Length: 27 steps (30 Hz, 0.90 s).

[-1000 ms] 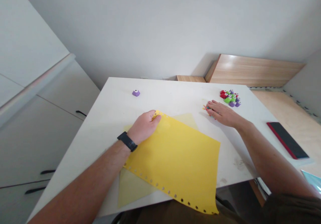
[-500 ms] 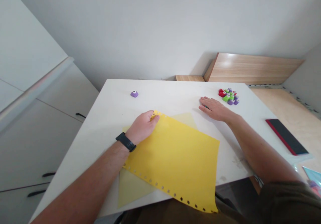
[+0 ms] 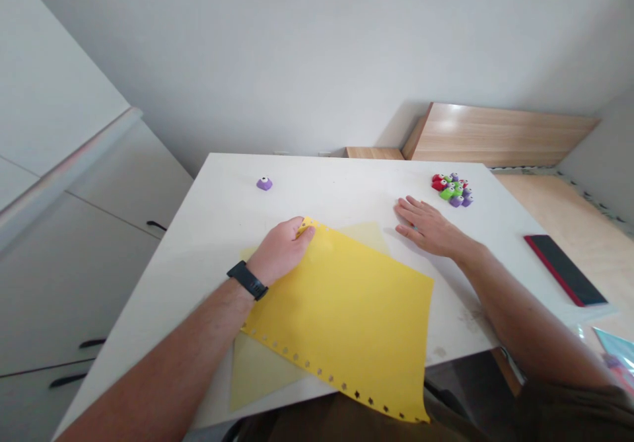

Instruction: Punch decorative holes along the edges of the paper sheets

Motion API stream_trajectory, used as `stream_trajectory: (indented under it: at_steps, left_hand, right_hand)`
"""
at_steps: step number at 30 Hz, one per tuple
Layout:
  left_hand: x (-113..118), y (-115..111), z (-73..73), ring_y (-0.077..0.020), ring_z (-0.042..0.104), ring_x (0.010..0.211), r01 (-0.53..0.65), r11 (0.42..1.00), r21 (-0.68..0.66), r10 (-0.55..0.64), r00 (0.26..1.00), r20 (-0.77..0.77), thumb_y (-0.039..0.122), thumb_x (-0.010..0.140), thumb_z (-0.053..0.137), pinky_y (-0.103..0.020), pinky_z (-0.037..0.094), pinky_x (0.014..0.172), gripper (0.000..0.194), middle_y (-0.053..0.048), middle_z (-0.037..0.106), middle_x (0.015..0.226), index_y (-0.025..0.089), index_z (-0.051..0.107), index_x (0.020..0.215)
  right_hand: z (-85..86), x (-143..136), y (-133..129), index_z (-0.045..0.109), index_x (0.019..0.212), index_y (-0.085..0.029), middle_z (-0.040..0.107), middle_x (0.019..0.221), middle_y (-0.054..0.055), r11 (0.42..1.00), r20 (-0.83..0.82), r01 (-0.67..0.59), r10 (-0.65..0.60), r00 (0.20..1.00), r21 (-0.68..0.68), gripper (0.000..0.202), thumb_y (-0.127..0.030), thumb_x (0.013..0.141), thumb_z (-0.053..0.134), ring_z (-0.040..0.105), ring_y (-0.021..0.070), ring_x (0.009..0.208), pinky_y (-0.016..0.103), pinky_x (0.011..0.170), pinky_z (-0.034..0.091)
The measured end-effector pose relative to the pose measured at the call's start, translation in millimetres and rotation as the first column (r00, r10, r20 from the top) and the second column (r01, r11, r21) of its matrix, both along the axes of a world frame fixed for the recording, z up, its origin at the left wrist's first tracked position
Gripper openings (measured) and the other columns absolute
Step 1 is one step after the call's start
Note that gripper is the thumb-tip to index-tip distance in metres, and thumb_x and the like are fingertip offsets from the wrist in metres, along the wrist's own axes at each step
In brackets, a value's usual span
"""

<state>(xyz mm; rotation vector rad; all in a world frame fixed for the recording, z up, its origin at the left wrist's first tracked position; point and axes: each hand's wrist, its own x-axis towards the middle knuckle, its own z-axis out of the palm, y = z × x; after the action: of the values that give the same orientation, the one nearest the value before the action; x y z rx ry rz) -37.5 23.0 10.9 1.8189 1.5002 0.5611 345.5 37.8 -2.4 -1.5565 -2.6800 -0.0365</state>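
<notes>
My left hand (image 3: 282, 250), with a black band on its wrist, pinches the upper edge of a yellow paper sheet (image 3: 347, 310) between thumb and fingers. Small cut-out holes, some star-shaped, run along the sheet's lower edge, and a few more show by my thumb. The sheet is tilted and hangs past the table's front edge. Beneath it lies a pale yellow sheet (image 3: 262, 372), mostly covered. My right hand (image 3: 428, 227) is palm down over the table right of the sheets, fingers stretched out. What lies under its palm is hidden.
On the white table (image 3: 198, 217), a small purple piece with an eye (image 3: 264, 183) stands at the back left. Several red, green and purple eyed pieces (image 3: 453, 189) cluster at the back right. A dark, red-edged flat object (image 3: 564, 270) lies at the right.
My right hand has come slightly nearer to me, its fingers lifted and more spread. My left hand keeps its hold on the yellow sheet, almost unmoved.
</notes>
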Motion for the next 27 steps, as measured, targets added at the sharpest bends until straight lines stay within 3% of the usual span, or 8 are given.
stream_trajectory:
  at_steps: [6, 10, 13, 20, 24, 27]
  left_hand:
    - [1, 0, 2.4, -0.0183, 0.052, 0.064, -0.009, 1.000, -0.017, 0.009, 1.000, 0.012, 0.041, 0.089, 0.048, -0.028, 0.037, 0.057, 0.023, 0.001, 0.059, 0.066, 0.021, 0.057, 0.079]
    - [1, -1, 2.6, -0.0187, 0.053, 0.065, -0.010, 1.000, -0.007, 0.010, 1.000, 0.016, 0.041, 0.089, 0.049, -0.028, 0.037, 0.057, 0.023, 0.000, 0.060, 0.067, 0.022, 0.056, 0.078]
    - [1, -1, 3.3, -0.0191, 0.054, 0.066, -0.014, 1.000, -0.015, 0.014, 1.000, 0.008, 0.040, 0.089, 0.048, -0.028, 0.038, 0.058, 0.022, 0.000, 0.060, 0.067, 0.022, 0.056, 0.079]
    - [1, -1, 3.7, -0.0192, 0.054, 0.066, -0.018, 1.000, -0.014, 0.018, 1.000, 0.018, 0.040, 0.087, 0.049, -0.028, 0.038, 0.058, 0.021, 0.000, 0.059, 0.066, 0.022, 0.056, 0.078]
    - [1, -1, 3.2, -0.0190, 0.054, 0.066, -0.014, 1.000, -0.006, 0.014, 1.000, 0.013, 0.040, 0.089, 0.048, -0.028, 0.038, 0.059, 0.022, 0.000, 0.060, 0.067, 0.022, 0.055, 0.078]
    - [1, -1, 3.3, -0.0192, 0.054, 0.066, -0.016, 1.000, -0.009, 0.016, 1.000, 0.008, 0.040, 0.089, 0.049, -0.029, 0.038, 0.059, 0.022, 0.000, 0.060, 0.067, 0.022, 0.055, 0.077]
  right_hand:
    - [2.3, 11, -1, 0.058, 0.136, -0.024, 0.050, 0.154, 0.011, 0.999, -0.005, 0.040, -0.040, 0.999, 0.003, 0.053, -0.057, 0.100, 0.037, 0.033, 0.0357, 0.150, 0.060, 0.116, 0.037]
    - [0.0, 26, -5, 0.051, 0.146, -0.024, 0.045, 0.157, 0.012, 0.992, -0.077, 0.126, -0.126, 0.989, 0.001, 0.060, -0.059, 0.098, 0.039, 0.031, 0.0366, 0.151, 0.064, 0.117, 0.034]
    - [-1.2, 23, -11, 0.047, 0.150, -0.025, 0.040, 0.161, 0.010, 0.995, -0.079, 0.101, -0.102, 0.992, -0.023, 0.063, -0.060, 0.098, 0.041, 0.029, 0.0352, 0.152, 0.062, 0.119, 0.032]
    - [3.3, 18, -19, 0.052, 0.147, -0.027, 0.045, 0.158, 0.009, 0.997, -0.154, 0.069, -0.076, 0.985, -0.046, 0.058, -0.058, 0.097, 0.046, 0.033, 0.0339, 0.150, 0.059, 0.122, 0.032]
    - [9.7, 33, -26, 0.049, 0.150, -0.027, 0.044, 0.159, 0.006, 0.978, -0.319, 0.187, -0.208, 0.925, -0.095, 0.060, -0.058, 0.099, 0.043, 0.037, 0.0302, 0.149, 0.054, 0.124, 0.030]
    - [12.2, 44, -31, 0.055, 0.145, -0.028, 0.054, 0.152, 0.006, 0.931, -0.481, 0.327, -0.364, 0.798, -0.162, 0.060, -0.062, 0.099, 0.039, 0.047, 0.0311, 0.143, 0.055, 0.123, 0.032]
